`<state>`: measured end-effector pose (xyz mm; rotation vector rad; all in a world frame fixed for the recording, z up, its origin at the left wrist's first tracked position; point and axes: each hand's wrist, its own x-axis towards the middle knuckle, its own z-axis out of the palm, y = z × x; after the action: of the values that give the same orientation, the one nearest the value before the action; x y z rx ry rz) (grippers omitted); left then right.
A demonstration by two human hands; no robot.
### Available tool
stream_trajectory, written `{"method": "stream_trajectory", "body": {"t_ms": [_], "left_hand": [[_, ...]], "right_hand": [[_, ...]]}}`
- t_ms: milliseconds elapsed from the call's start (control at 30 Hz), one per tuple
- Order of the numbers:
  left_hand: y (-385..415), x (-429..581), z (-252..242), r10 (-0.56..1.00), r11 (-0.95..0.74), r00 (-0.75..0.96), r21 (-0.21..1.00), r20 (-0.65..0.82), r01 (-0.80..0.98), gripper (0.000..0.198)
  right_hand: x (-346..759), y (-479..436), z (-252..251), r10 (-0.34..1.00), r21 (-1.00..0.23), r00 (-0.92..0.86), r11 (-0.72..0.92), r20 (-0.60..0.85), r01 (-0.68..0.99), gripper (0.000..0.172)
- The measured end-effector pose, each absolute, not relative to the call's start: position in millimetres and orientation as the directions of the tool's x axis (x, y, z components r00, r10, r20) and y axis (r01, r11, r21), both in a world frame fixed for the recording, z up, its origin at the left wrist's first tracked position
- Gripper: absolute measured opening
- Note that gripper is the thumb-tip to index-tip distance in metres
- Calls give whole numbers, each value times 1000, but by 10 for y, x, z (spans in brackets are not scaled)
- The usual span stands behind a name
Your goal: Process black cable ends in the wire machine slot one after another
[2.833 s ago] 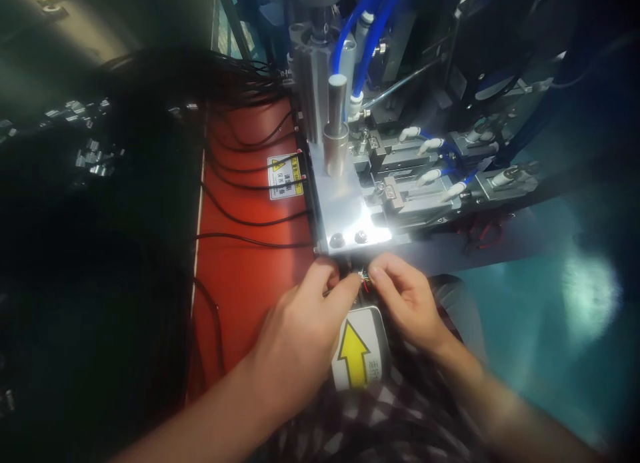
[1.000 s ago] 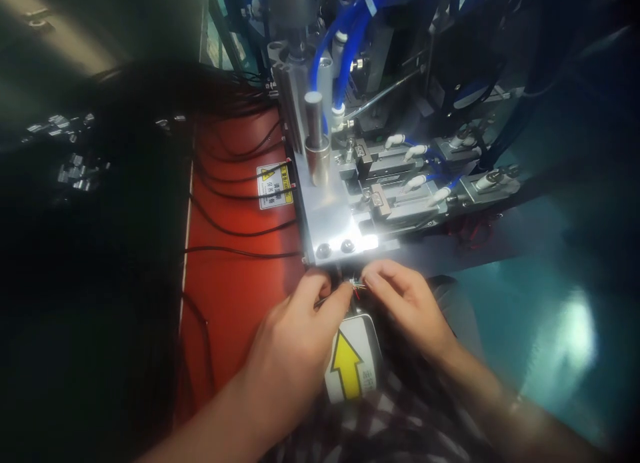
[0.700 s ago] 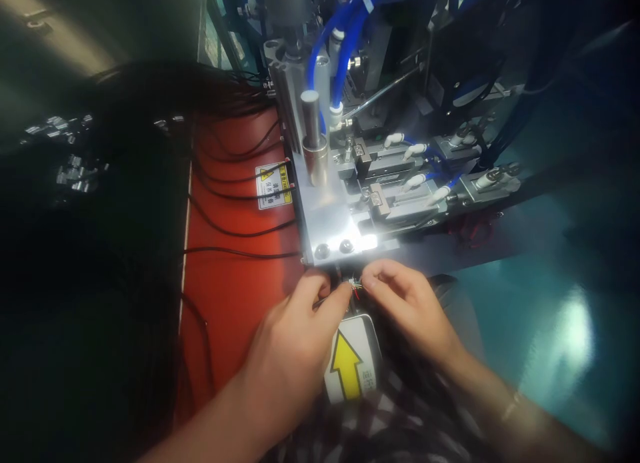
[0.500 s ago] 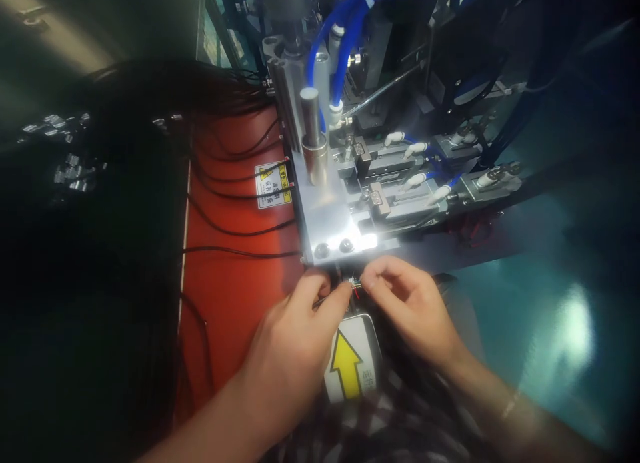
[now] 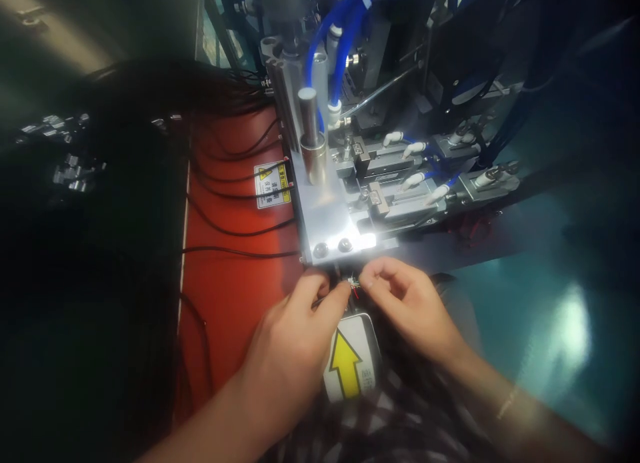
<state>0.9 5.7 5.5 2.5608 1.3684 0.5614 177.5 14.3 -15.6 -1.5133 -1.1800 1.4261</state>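
Observation:
My left hand (image 5: 295, 336) is closed, with thumb and forefinger pinching a dark cable near its end. From that pinch a small fan of thin coloured wires (image 5: 354, 284) sticks out, one of them red. Close on the right, my right hand (image 5: 413, 303) has its thumb and forefinger pressed together at the wire tips; whether a strand is between them is too small to tell. Both hands are just below the front edge of a metal block (image 5: 330, 216). Under the wires is a white plate with a yellow arrow (image 5: 346, 366).
A red surface (image 5: 235, 283) on the left carries several black cables (image 5: 240, 253) and a warning label (image 5: 273, 184). Blue air hoses (image 5: 345, 50) and metal cylinders with white fittings (image 5: 410, 183) stand behind and to the right. Small shiny parts (image 5: 75, 173) lie far left.
Both hands hold nearly the same pose. The view has shifted very slightly, and the wires between the fingertips look a little differently spread.

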Motion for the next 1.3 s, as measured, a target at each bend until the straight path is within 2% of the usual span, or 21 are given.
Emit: {"method": "stream_trajectory", "body": {"t_ms": [200,633,1300], "left_hand": [[60,5,55,835,-551,501,356,228,755,30],[59,17,54,836,-548,491,340,244,764,29],[72,26,48,831,-555,503,331,236,763,29]], "right_hand": [[1826,162,-161,918,-925,-116,-374,-379,58,20],[1880,174,-137,868,-879,-141,-467,-476,97,26],[1848,188,-113,894,-904,-136,-424,-427,48,23]]}}
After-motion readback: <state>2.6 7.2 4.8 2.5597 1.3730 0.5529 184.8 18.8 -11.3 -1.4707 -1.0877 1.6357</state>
